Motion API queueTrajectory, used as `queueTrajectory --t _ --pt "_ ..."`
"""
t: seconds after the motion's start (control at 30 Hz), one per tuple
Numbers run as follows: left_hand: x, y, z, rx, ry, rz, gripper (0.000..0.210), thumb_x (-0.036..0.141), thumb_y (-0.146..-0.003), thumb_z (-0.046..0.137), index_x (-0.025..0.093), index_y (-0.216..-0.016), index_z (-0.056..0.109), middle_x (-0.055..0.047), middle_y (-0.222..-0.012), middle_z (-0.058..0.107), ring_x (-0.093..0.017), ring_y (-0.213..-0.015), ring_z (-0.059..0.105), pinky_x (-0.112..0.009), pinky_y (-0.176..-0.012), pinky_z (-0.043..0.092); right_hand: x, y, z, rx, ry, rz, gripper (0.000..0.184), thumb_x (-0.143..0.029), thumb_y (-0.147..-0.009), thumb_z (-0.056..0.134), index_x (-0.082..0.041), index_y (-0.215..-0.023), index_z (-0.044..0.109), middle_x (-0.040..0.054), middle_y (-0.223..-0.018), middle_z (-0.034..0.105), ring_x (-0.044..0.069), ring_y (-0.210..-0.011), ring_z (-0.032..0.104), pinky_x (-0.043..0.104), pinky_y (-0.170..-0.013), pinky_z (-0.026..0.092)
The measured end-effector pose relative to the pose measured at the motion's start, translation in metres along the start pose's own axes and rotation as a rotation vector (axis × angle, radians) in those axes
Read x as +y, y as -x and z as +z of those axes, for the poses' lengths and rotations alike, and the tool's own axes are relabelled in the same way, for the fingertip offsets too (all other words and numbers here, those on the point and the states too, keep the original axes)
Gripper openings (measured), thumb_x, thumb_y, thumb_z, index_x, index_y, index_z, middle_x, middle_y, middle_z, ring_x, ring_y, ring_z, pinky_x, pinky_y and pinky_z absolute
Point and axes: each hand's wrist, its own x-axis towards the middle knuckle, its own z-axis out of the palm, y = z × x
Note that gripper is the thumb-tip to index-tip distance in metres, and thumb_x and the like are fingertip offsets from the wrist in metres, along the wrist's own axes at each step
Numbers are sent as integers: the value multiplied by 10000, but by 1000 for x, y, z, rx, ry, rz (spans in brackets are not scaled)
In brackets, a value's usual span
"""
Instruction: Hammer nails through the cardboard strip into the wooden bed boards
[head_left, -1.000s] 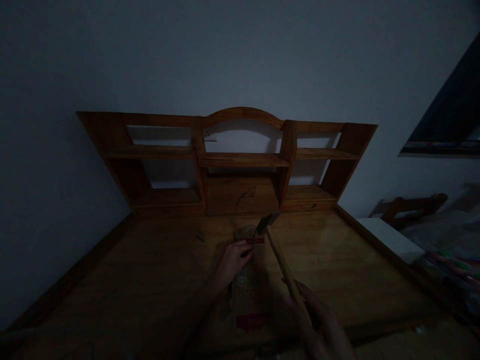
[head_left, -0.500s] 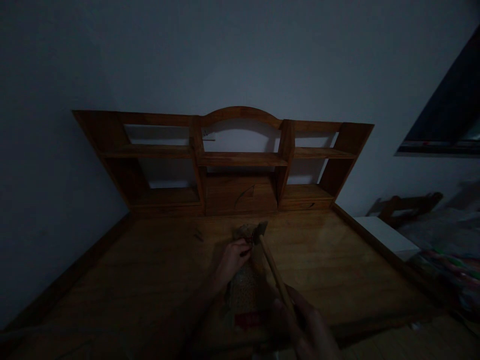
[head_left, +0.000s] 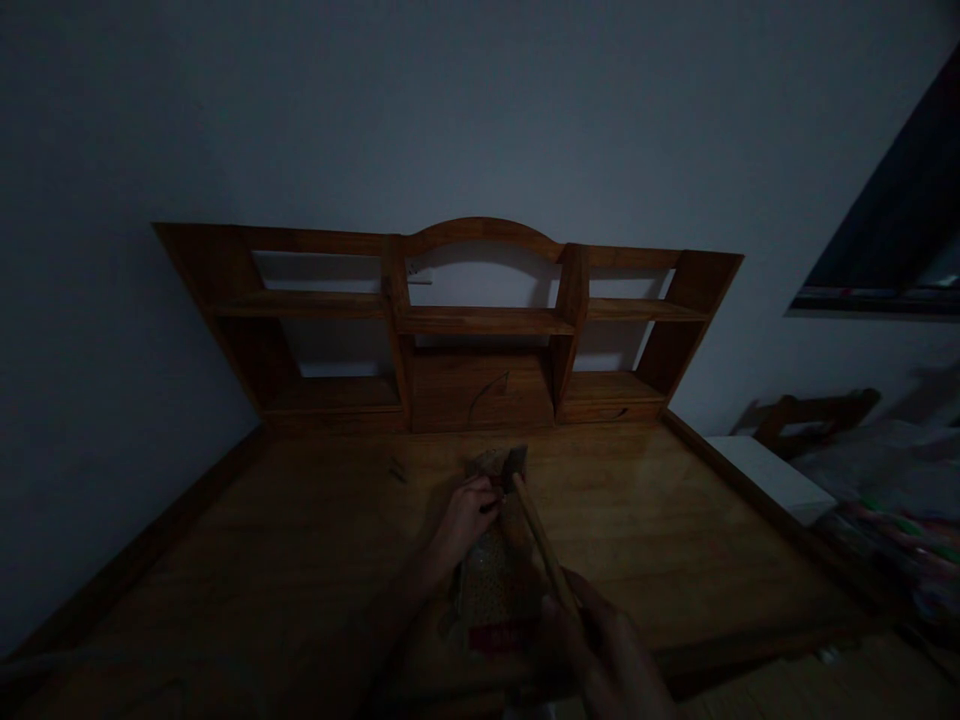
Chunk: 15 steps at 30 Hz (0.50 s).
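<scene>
Both hands are set over a wooden desk (head_left: 720, 530): the left hand (head_left: 466, 515) is rested at the far end of a speckled slab (head_left: 491, 585), its fingers drawn together, though whether anything is pinched between them cannot be told in the gloom. By the right hand (head_left: 611, 645), a hammer (head_left: 546, 540) is gripped around its wooden handle, and its head is poised over the slab's far end, just beside the left fingertips; contact with the slab cannot be confirmed.

The chief danger is judged to lie in that nearness: by a swing placed slightly to the left, the fingers could be struck. Aim could be spoiled further by the dim light, in which small details are lost. No clamp is seen on the slab, so under an off-centre blow it could be skidded or tipped. By a miss past its edge, the desk top could be dented. The small dark pieces (head_left: 397, 470) near the left hand could be jolted about by the knocks, and control could be lost if the handle were twisted in the palm.
</scene>
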Motion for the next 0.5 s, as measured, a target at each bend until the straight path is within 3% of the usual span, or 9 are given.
queueTrajectory --t 0.17,0.37,0.43,0.5 --pt "0 3 -2 -19 27 -46 188 160 -844 552 189 -806 734 -42 -856 662 -156 -809 611 -244 -735 460 -6 -8 -3 56 -31 -15 616 -624 -790 540 -200 -1230 614 112 -1160 667 317 -1140 555 361 -914 474" --pt "-10 -5 -7 -62 -34 -70 182 156 -830 560 167 -763 729 -44 -831 668 -156 -788 621 -237 -712 474 -28 -18 -2 -84 -65 -86 537 -553 -861 495 -176 -1226 607 117 -1106 689 298 -1054 613 361 -864 498" --pt "0 -3 -19 -60 -47 -77 183 181 -842 557 178 -798 734 -42 -840 685 -161 -783 635 -255 -720 492 -28 -17 -1 -100 -70 -110 513 -527 -880 483 -167 -1225 605 112 -1086 696 287 -1039 620 357 -866 496" --pt "31 12 -36 11 -42 -49 207 214 -876 523 207 -879 730 -39 -885 701 -168 -805 648 -286 -750 511 -25 -17 -1 -105 -78 -127 489 -502 -897 468 -169 -1231 597 105 -1108 688 275 -1053 613 352 -889 485"
